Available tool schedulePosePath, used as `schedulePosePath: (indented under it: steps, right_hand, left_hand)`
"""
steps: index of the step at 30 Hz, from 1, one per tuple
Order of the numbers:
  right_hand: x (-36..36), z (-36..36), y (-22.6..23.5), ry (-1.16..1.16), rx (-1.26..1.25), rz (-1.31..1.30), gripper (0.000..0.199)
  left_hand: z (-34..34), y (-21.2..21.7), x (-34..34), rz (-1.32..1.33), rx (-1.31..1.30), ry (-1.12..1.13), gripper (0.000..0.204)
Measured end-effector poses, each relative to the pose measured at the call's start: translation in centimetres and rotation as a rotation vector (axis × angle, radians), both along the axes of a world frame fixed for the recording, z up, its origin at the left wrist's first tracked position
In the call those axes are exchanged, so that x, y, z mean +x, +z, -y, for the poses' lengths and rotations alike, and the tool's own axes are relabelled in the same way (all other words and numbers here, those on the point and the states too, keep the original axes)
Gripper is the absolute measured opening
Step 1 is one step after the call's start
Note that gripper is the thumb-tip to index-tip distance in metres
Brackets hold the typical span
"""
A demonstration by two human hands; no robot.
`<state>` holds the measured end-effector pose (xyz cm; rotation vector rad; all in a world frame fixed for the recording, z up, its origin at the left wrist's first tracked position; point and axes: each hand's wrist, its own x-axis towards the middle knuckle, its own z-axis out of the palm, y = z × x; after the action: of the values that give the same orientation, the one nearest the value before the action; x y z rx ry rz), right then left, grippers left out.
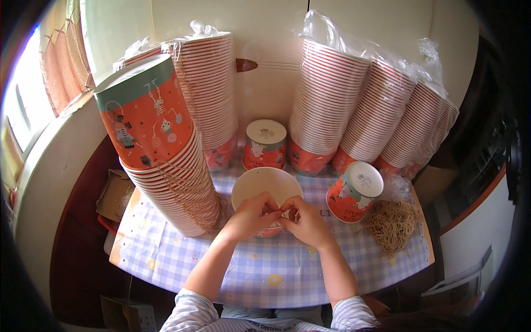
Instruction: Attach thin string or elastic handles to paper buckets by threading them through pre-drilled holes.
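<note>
Evenly, our left hand [254,216] and right hand [307,224] meet at the near rim of the upright cup [266,185], fingertips pinched together, on what we cannot tell; its mouth opens just beyond both.

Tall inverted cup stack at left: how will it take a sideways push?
The cup stack probably tips readily, being much taller than wide. The cups likely move together at first, since they're closely nested. The cords draped down its side may snag.

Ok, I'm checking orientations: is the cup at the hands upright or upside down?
Upright: the cup has its mouth facing up, its pale inside showing.
</note>
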<state>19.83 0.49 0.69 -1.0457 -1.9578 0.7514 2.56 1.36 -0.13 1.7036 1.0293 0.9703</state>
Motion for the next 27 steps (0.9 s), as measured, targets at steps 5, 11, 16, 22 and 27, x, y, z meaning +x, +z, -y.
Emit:
schedulePosePath:
  steps: [5, 11, 16, 22, 27]
  right_hand:
    - [-0.2, 0.1, -0.1, -0.05, 0.017, -0.033, 0.023]
    - [-0.1, 0.1, -0.1, -0.011, 0.021, -0.022, 0.022]
    - [0.7, -0.9, -1.5, 0.045, -0.231, -0.247, 0.023]
    - [0.9, -1.4, -1.8, 0.066, -0.293, -0.21, 0.026]
    - [1.0, -1.4, -1.8, 0.068, -0.31, -0.207, 0.026]
  left_hand:
    - [0.0, 0.0, 0.3, 0.046, -0.02, 0.023, 0.017]
    - [0.1, -0.2, 0.2, 0.079, -0.018, 0.034, 0.017]
    - [0.8, 1.5, -0.1, -0.31, 0.065, 0.087, 0.019]
    - [1.5, 2.3, 0.1, -0.476, 0.238, 0.086, 0.021]
    - [1.6, 2.4, 0.4, -0.557, 0.217, 0.069, 0.02]
